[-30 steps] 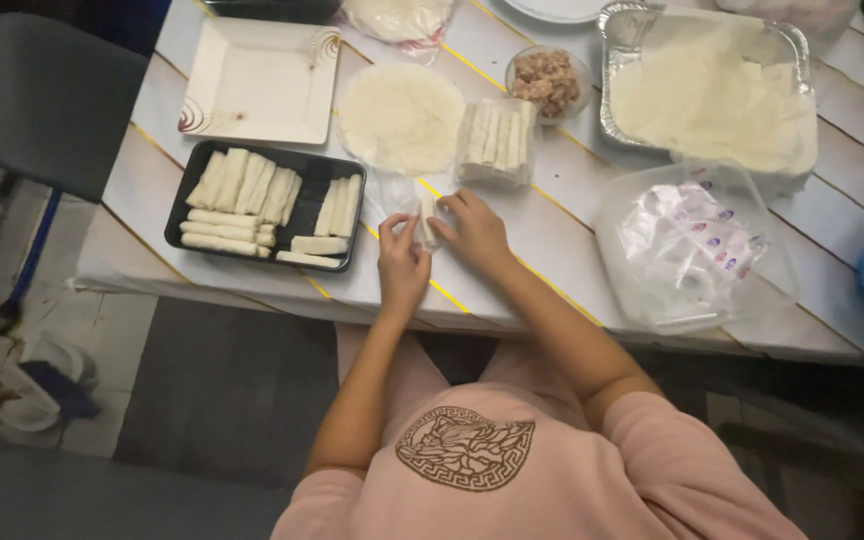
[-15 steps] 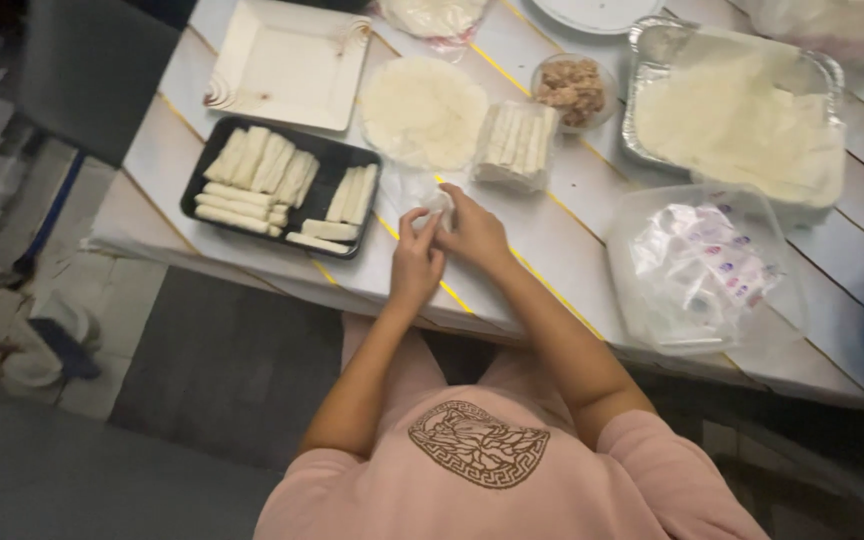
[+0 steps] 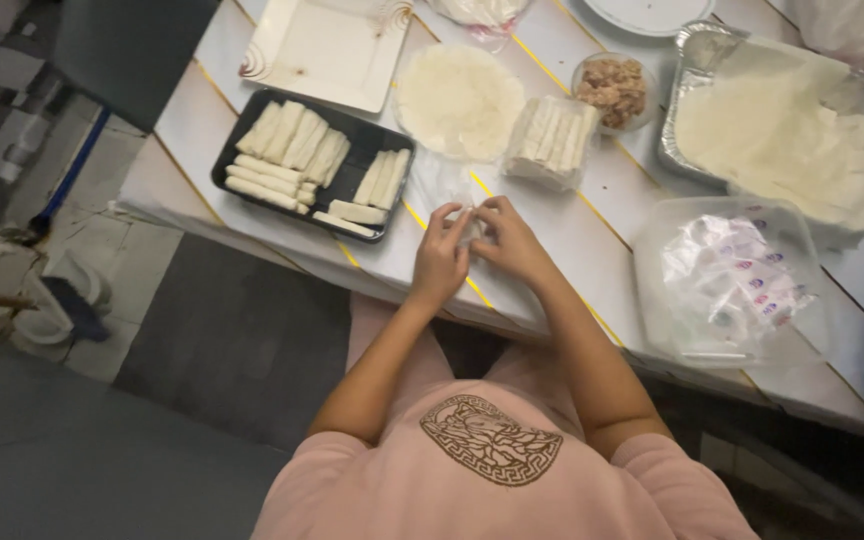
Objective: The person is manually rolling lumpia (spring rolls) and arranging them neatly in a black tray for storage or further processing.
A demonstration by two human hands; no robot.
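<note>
Head cam: my hands have slid a bit right of the black tray [image 3: 242, 152] since half a second ago. Left hand [image 3: 440, 262] and right hand [image 3: 508, 243] both pinched shut on one pale wrapper [image 3: 466, 225] at the table's near edge. One filling bowl [image 3: 611, 90], one foil pan [image 3: 697, 75], one clear plastic box [image 3: 652, 300] of sachets far right.

The left hand [image 3: 440, 262] and the right hand [image 3: 510, 243] were brought closer together over the small pale wrapper [image 3: 464, 222], until their fingertips met on it. The wrapper, earlier seen lifted between spread fingers, was nearly covered. The whole table [image 3: 252, 215] was shifted rightward and nearer in the view.
</note>
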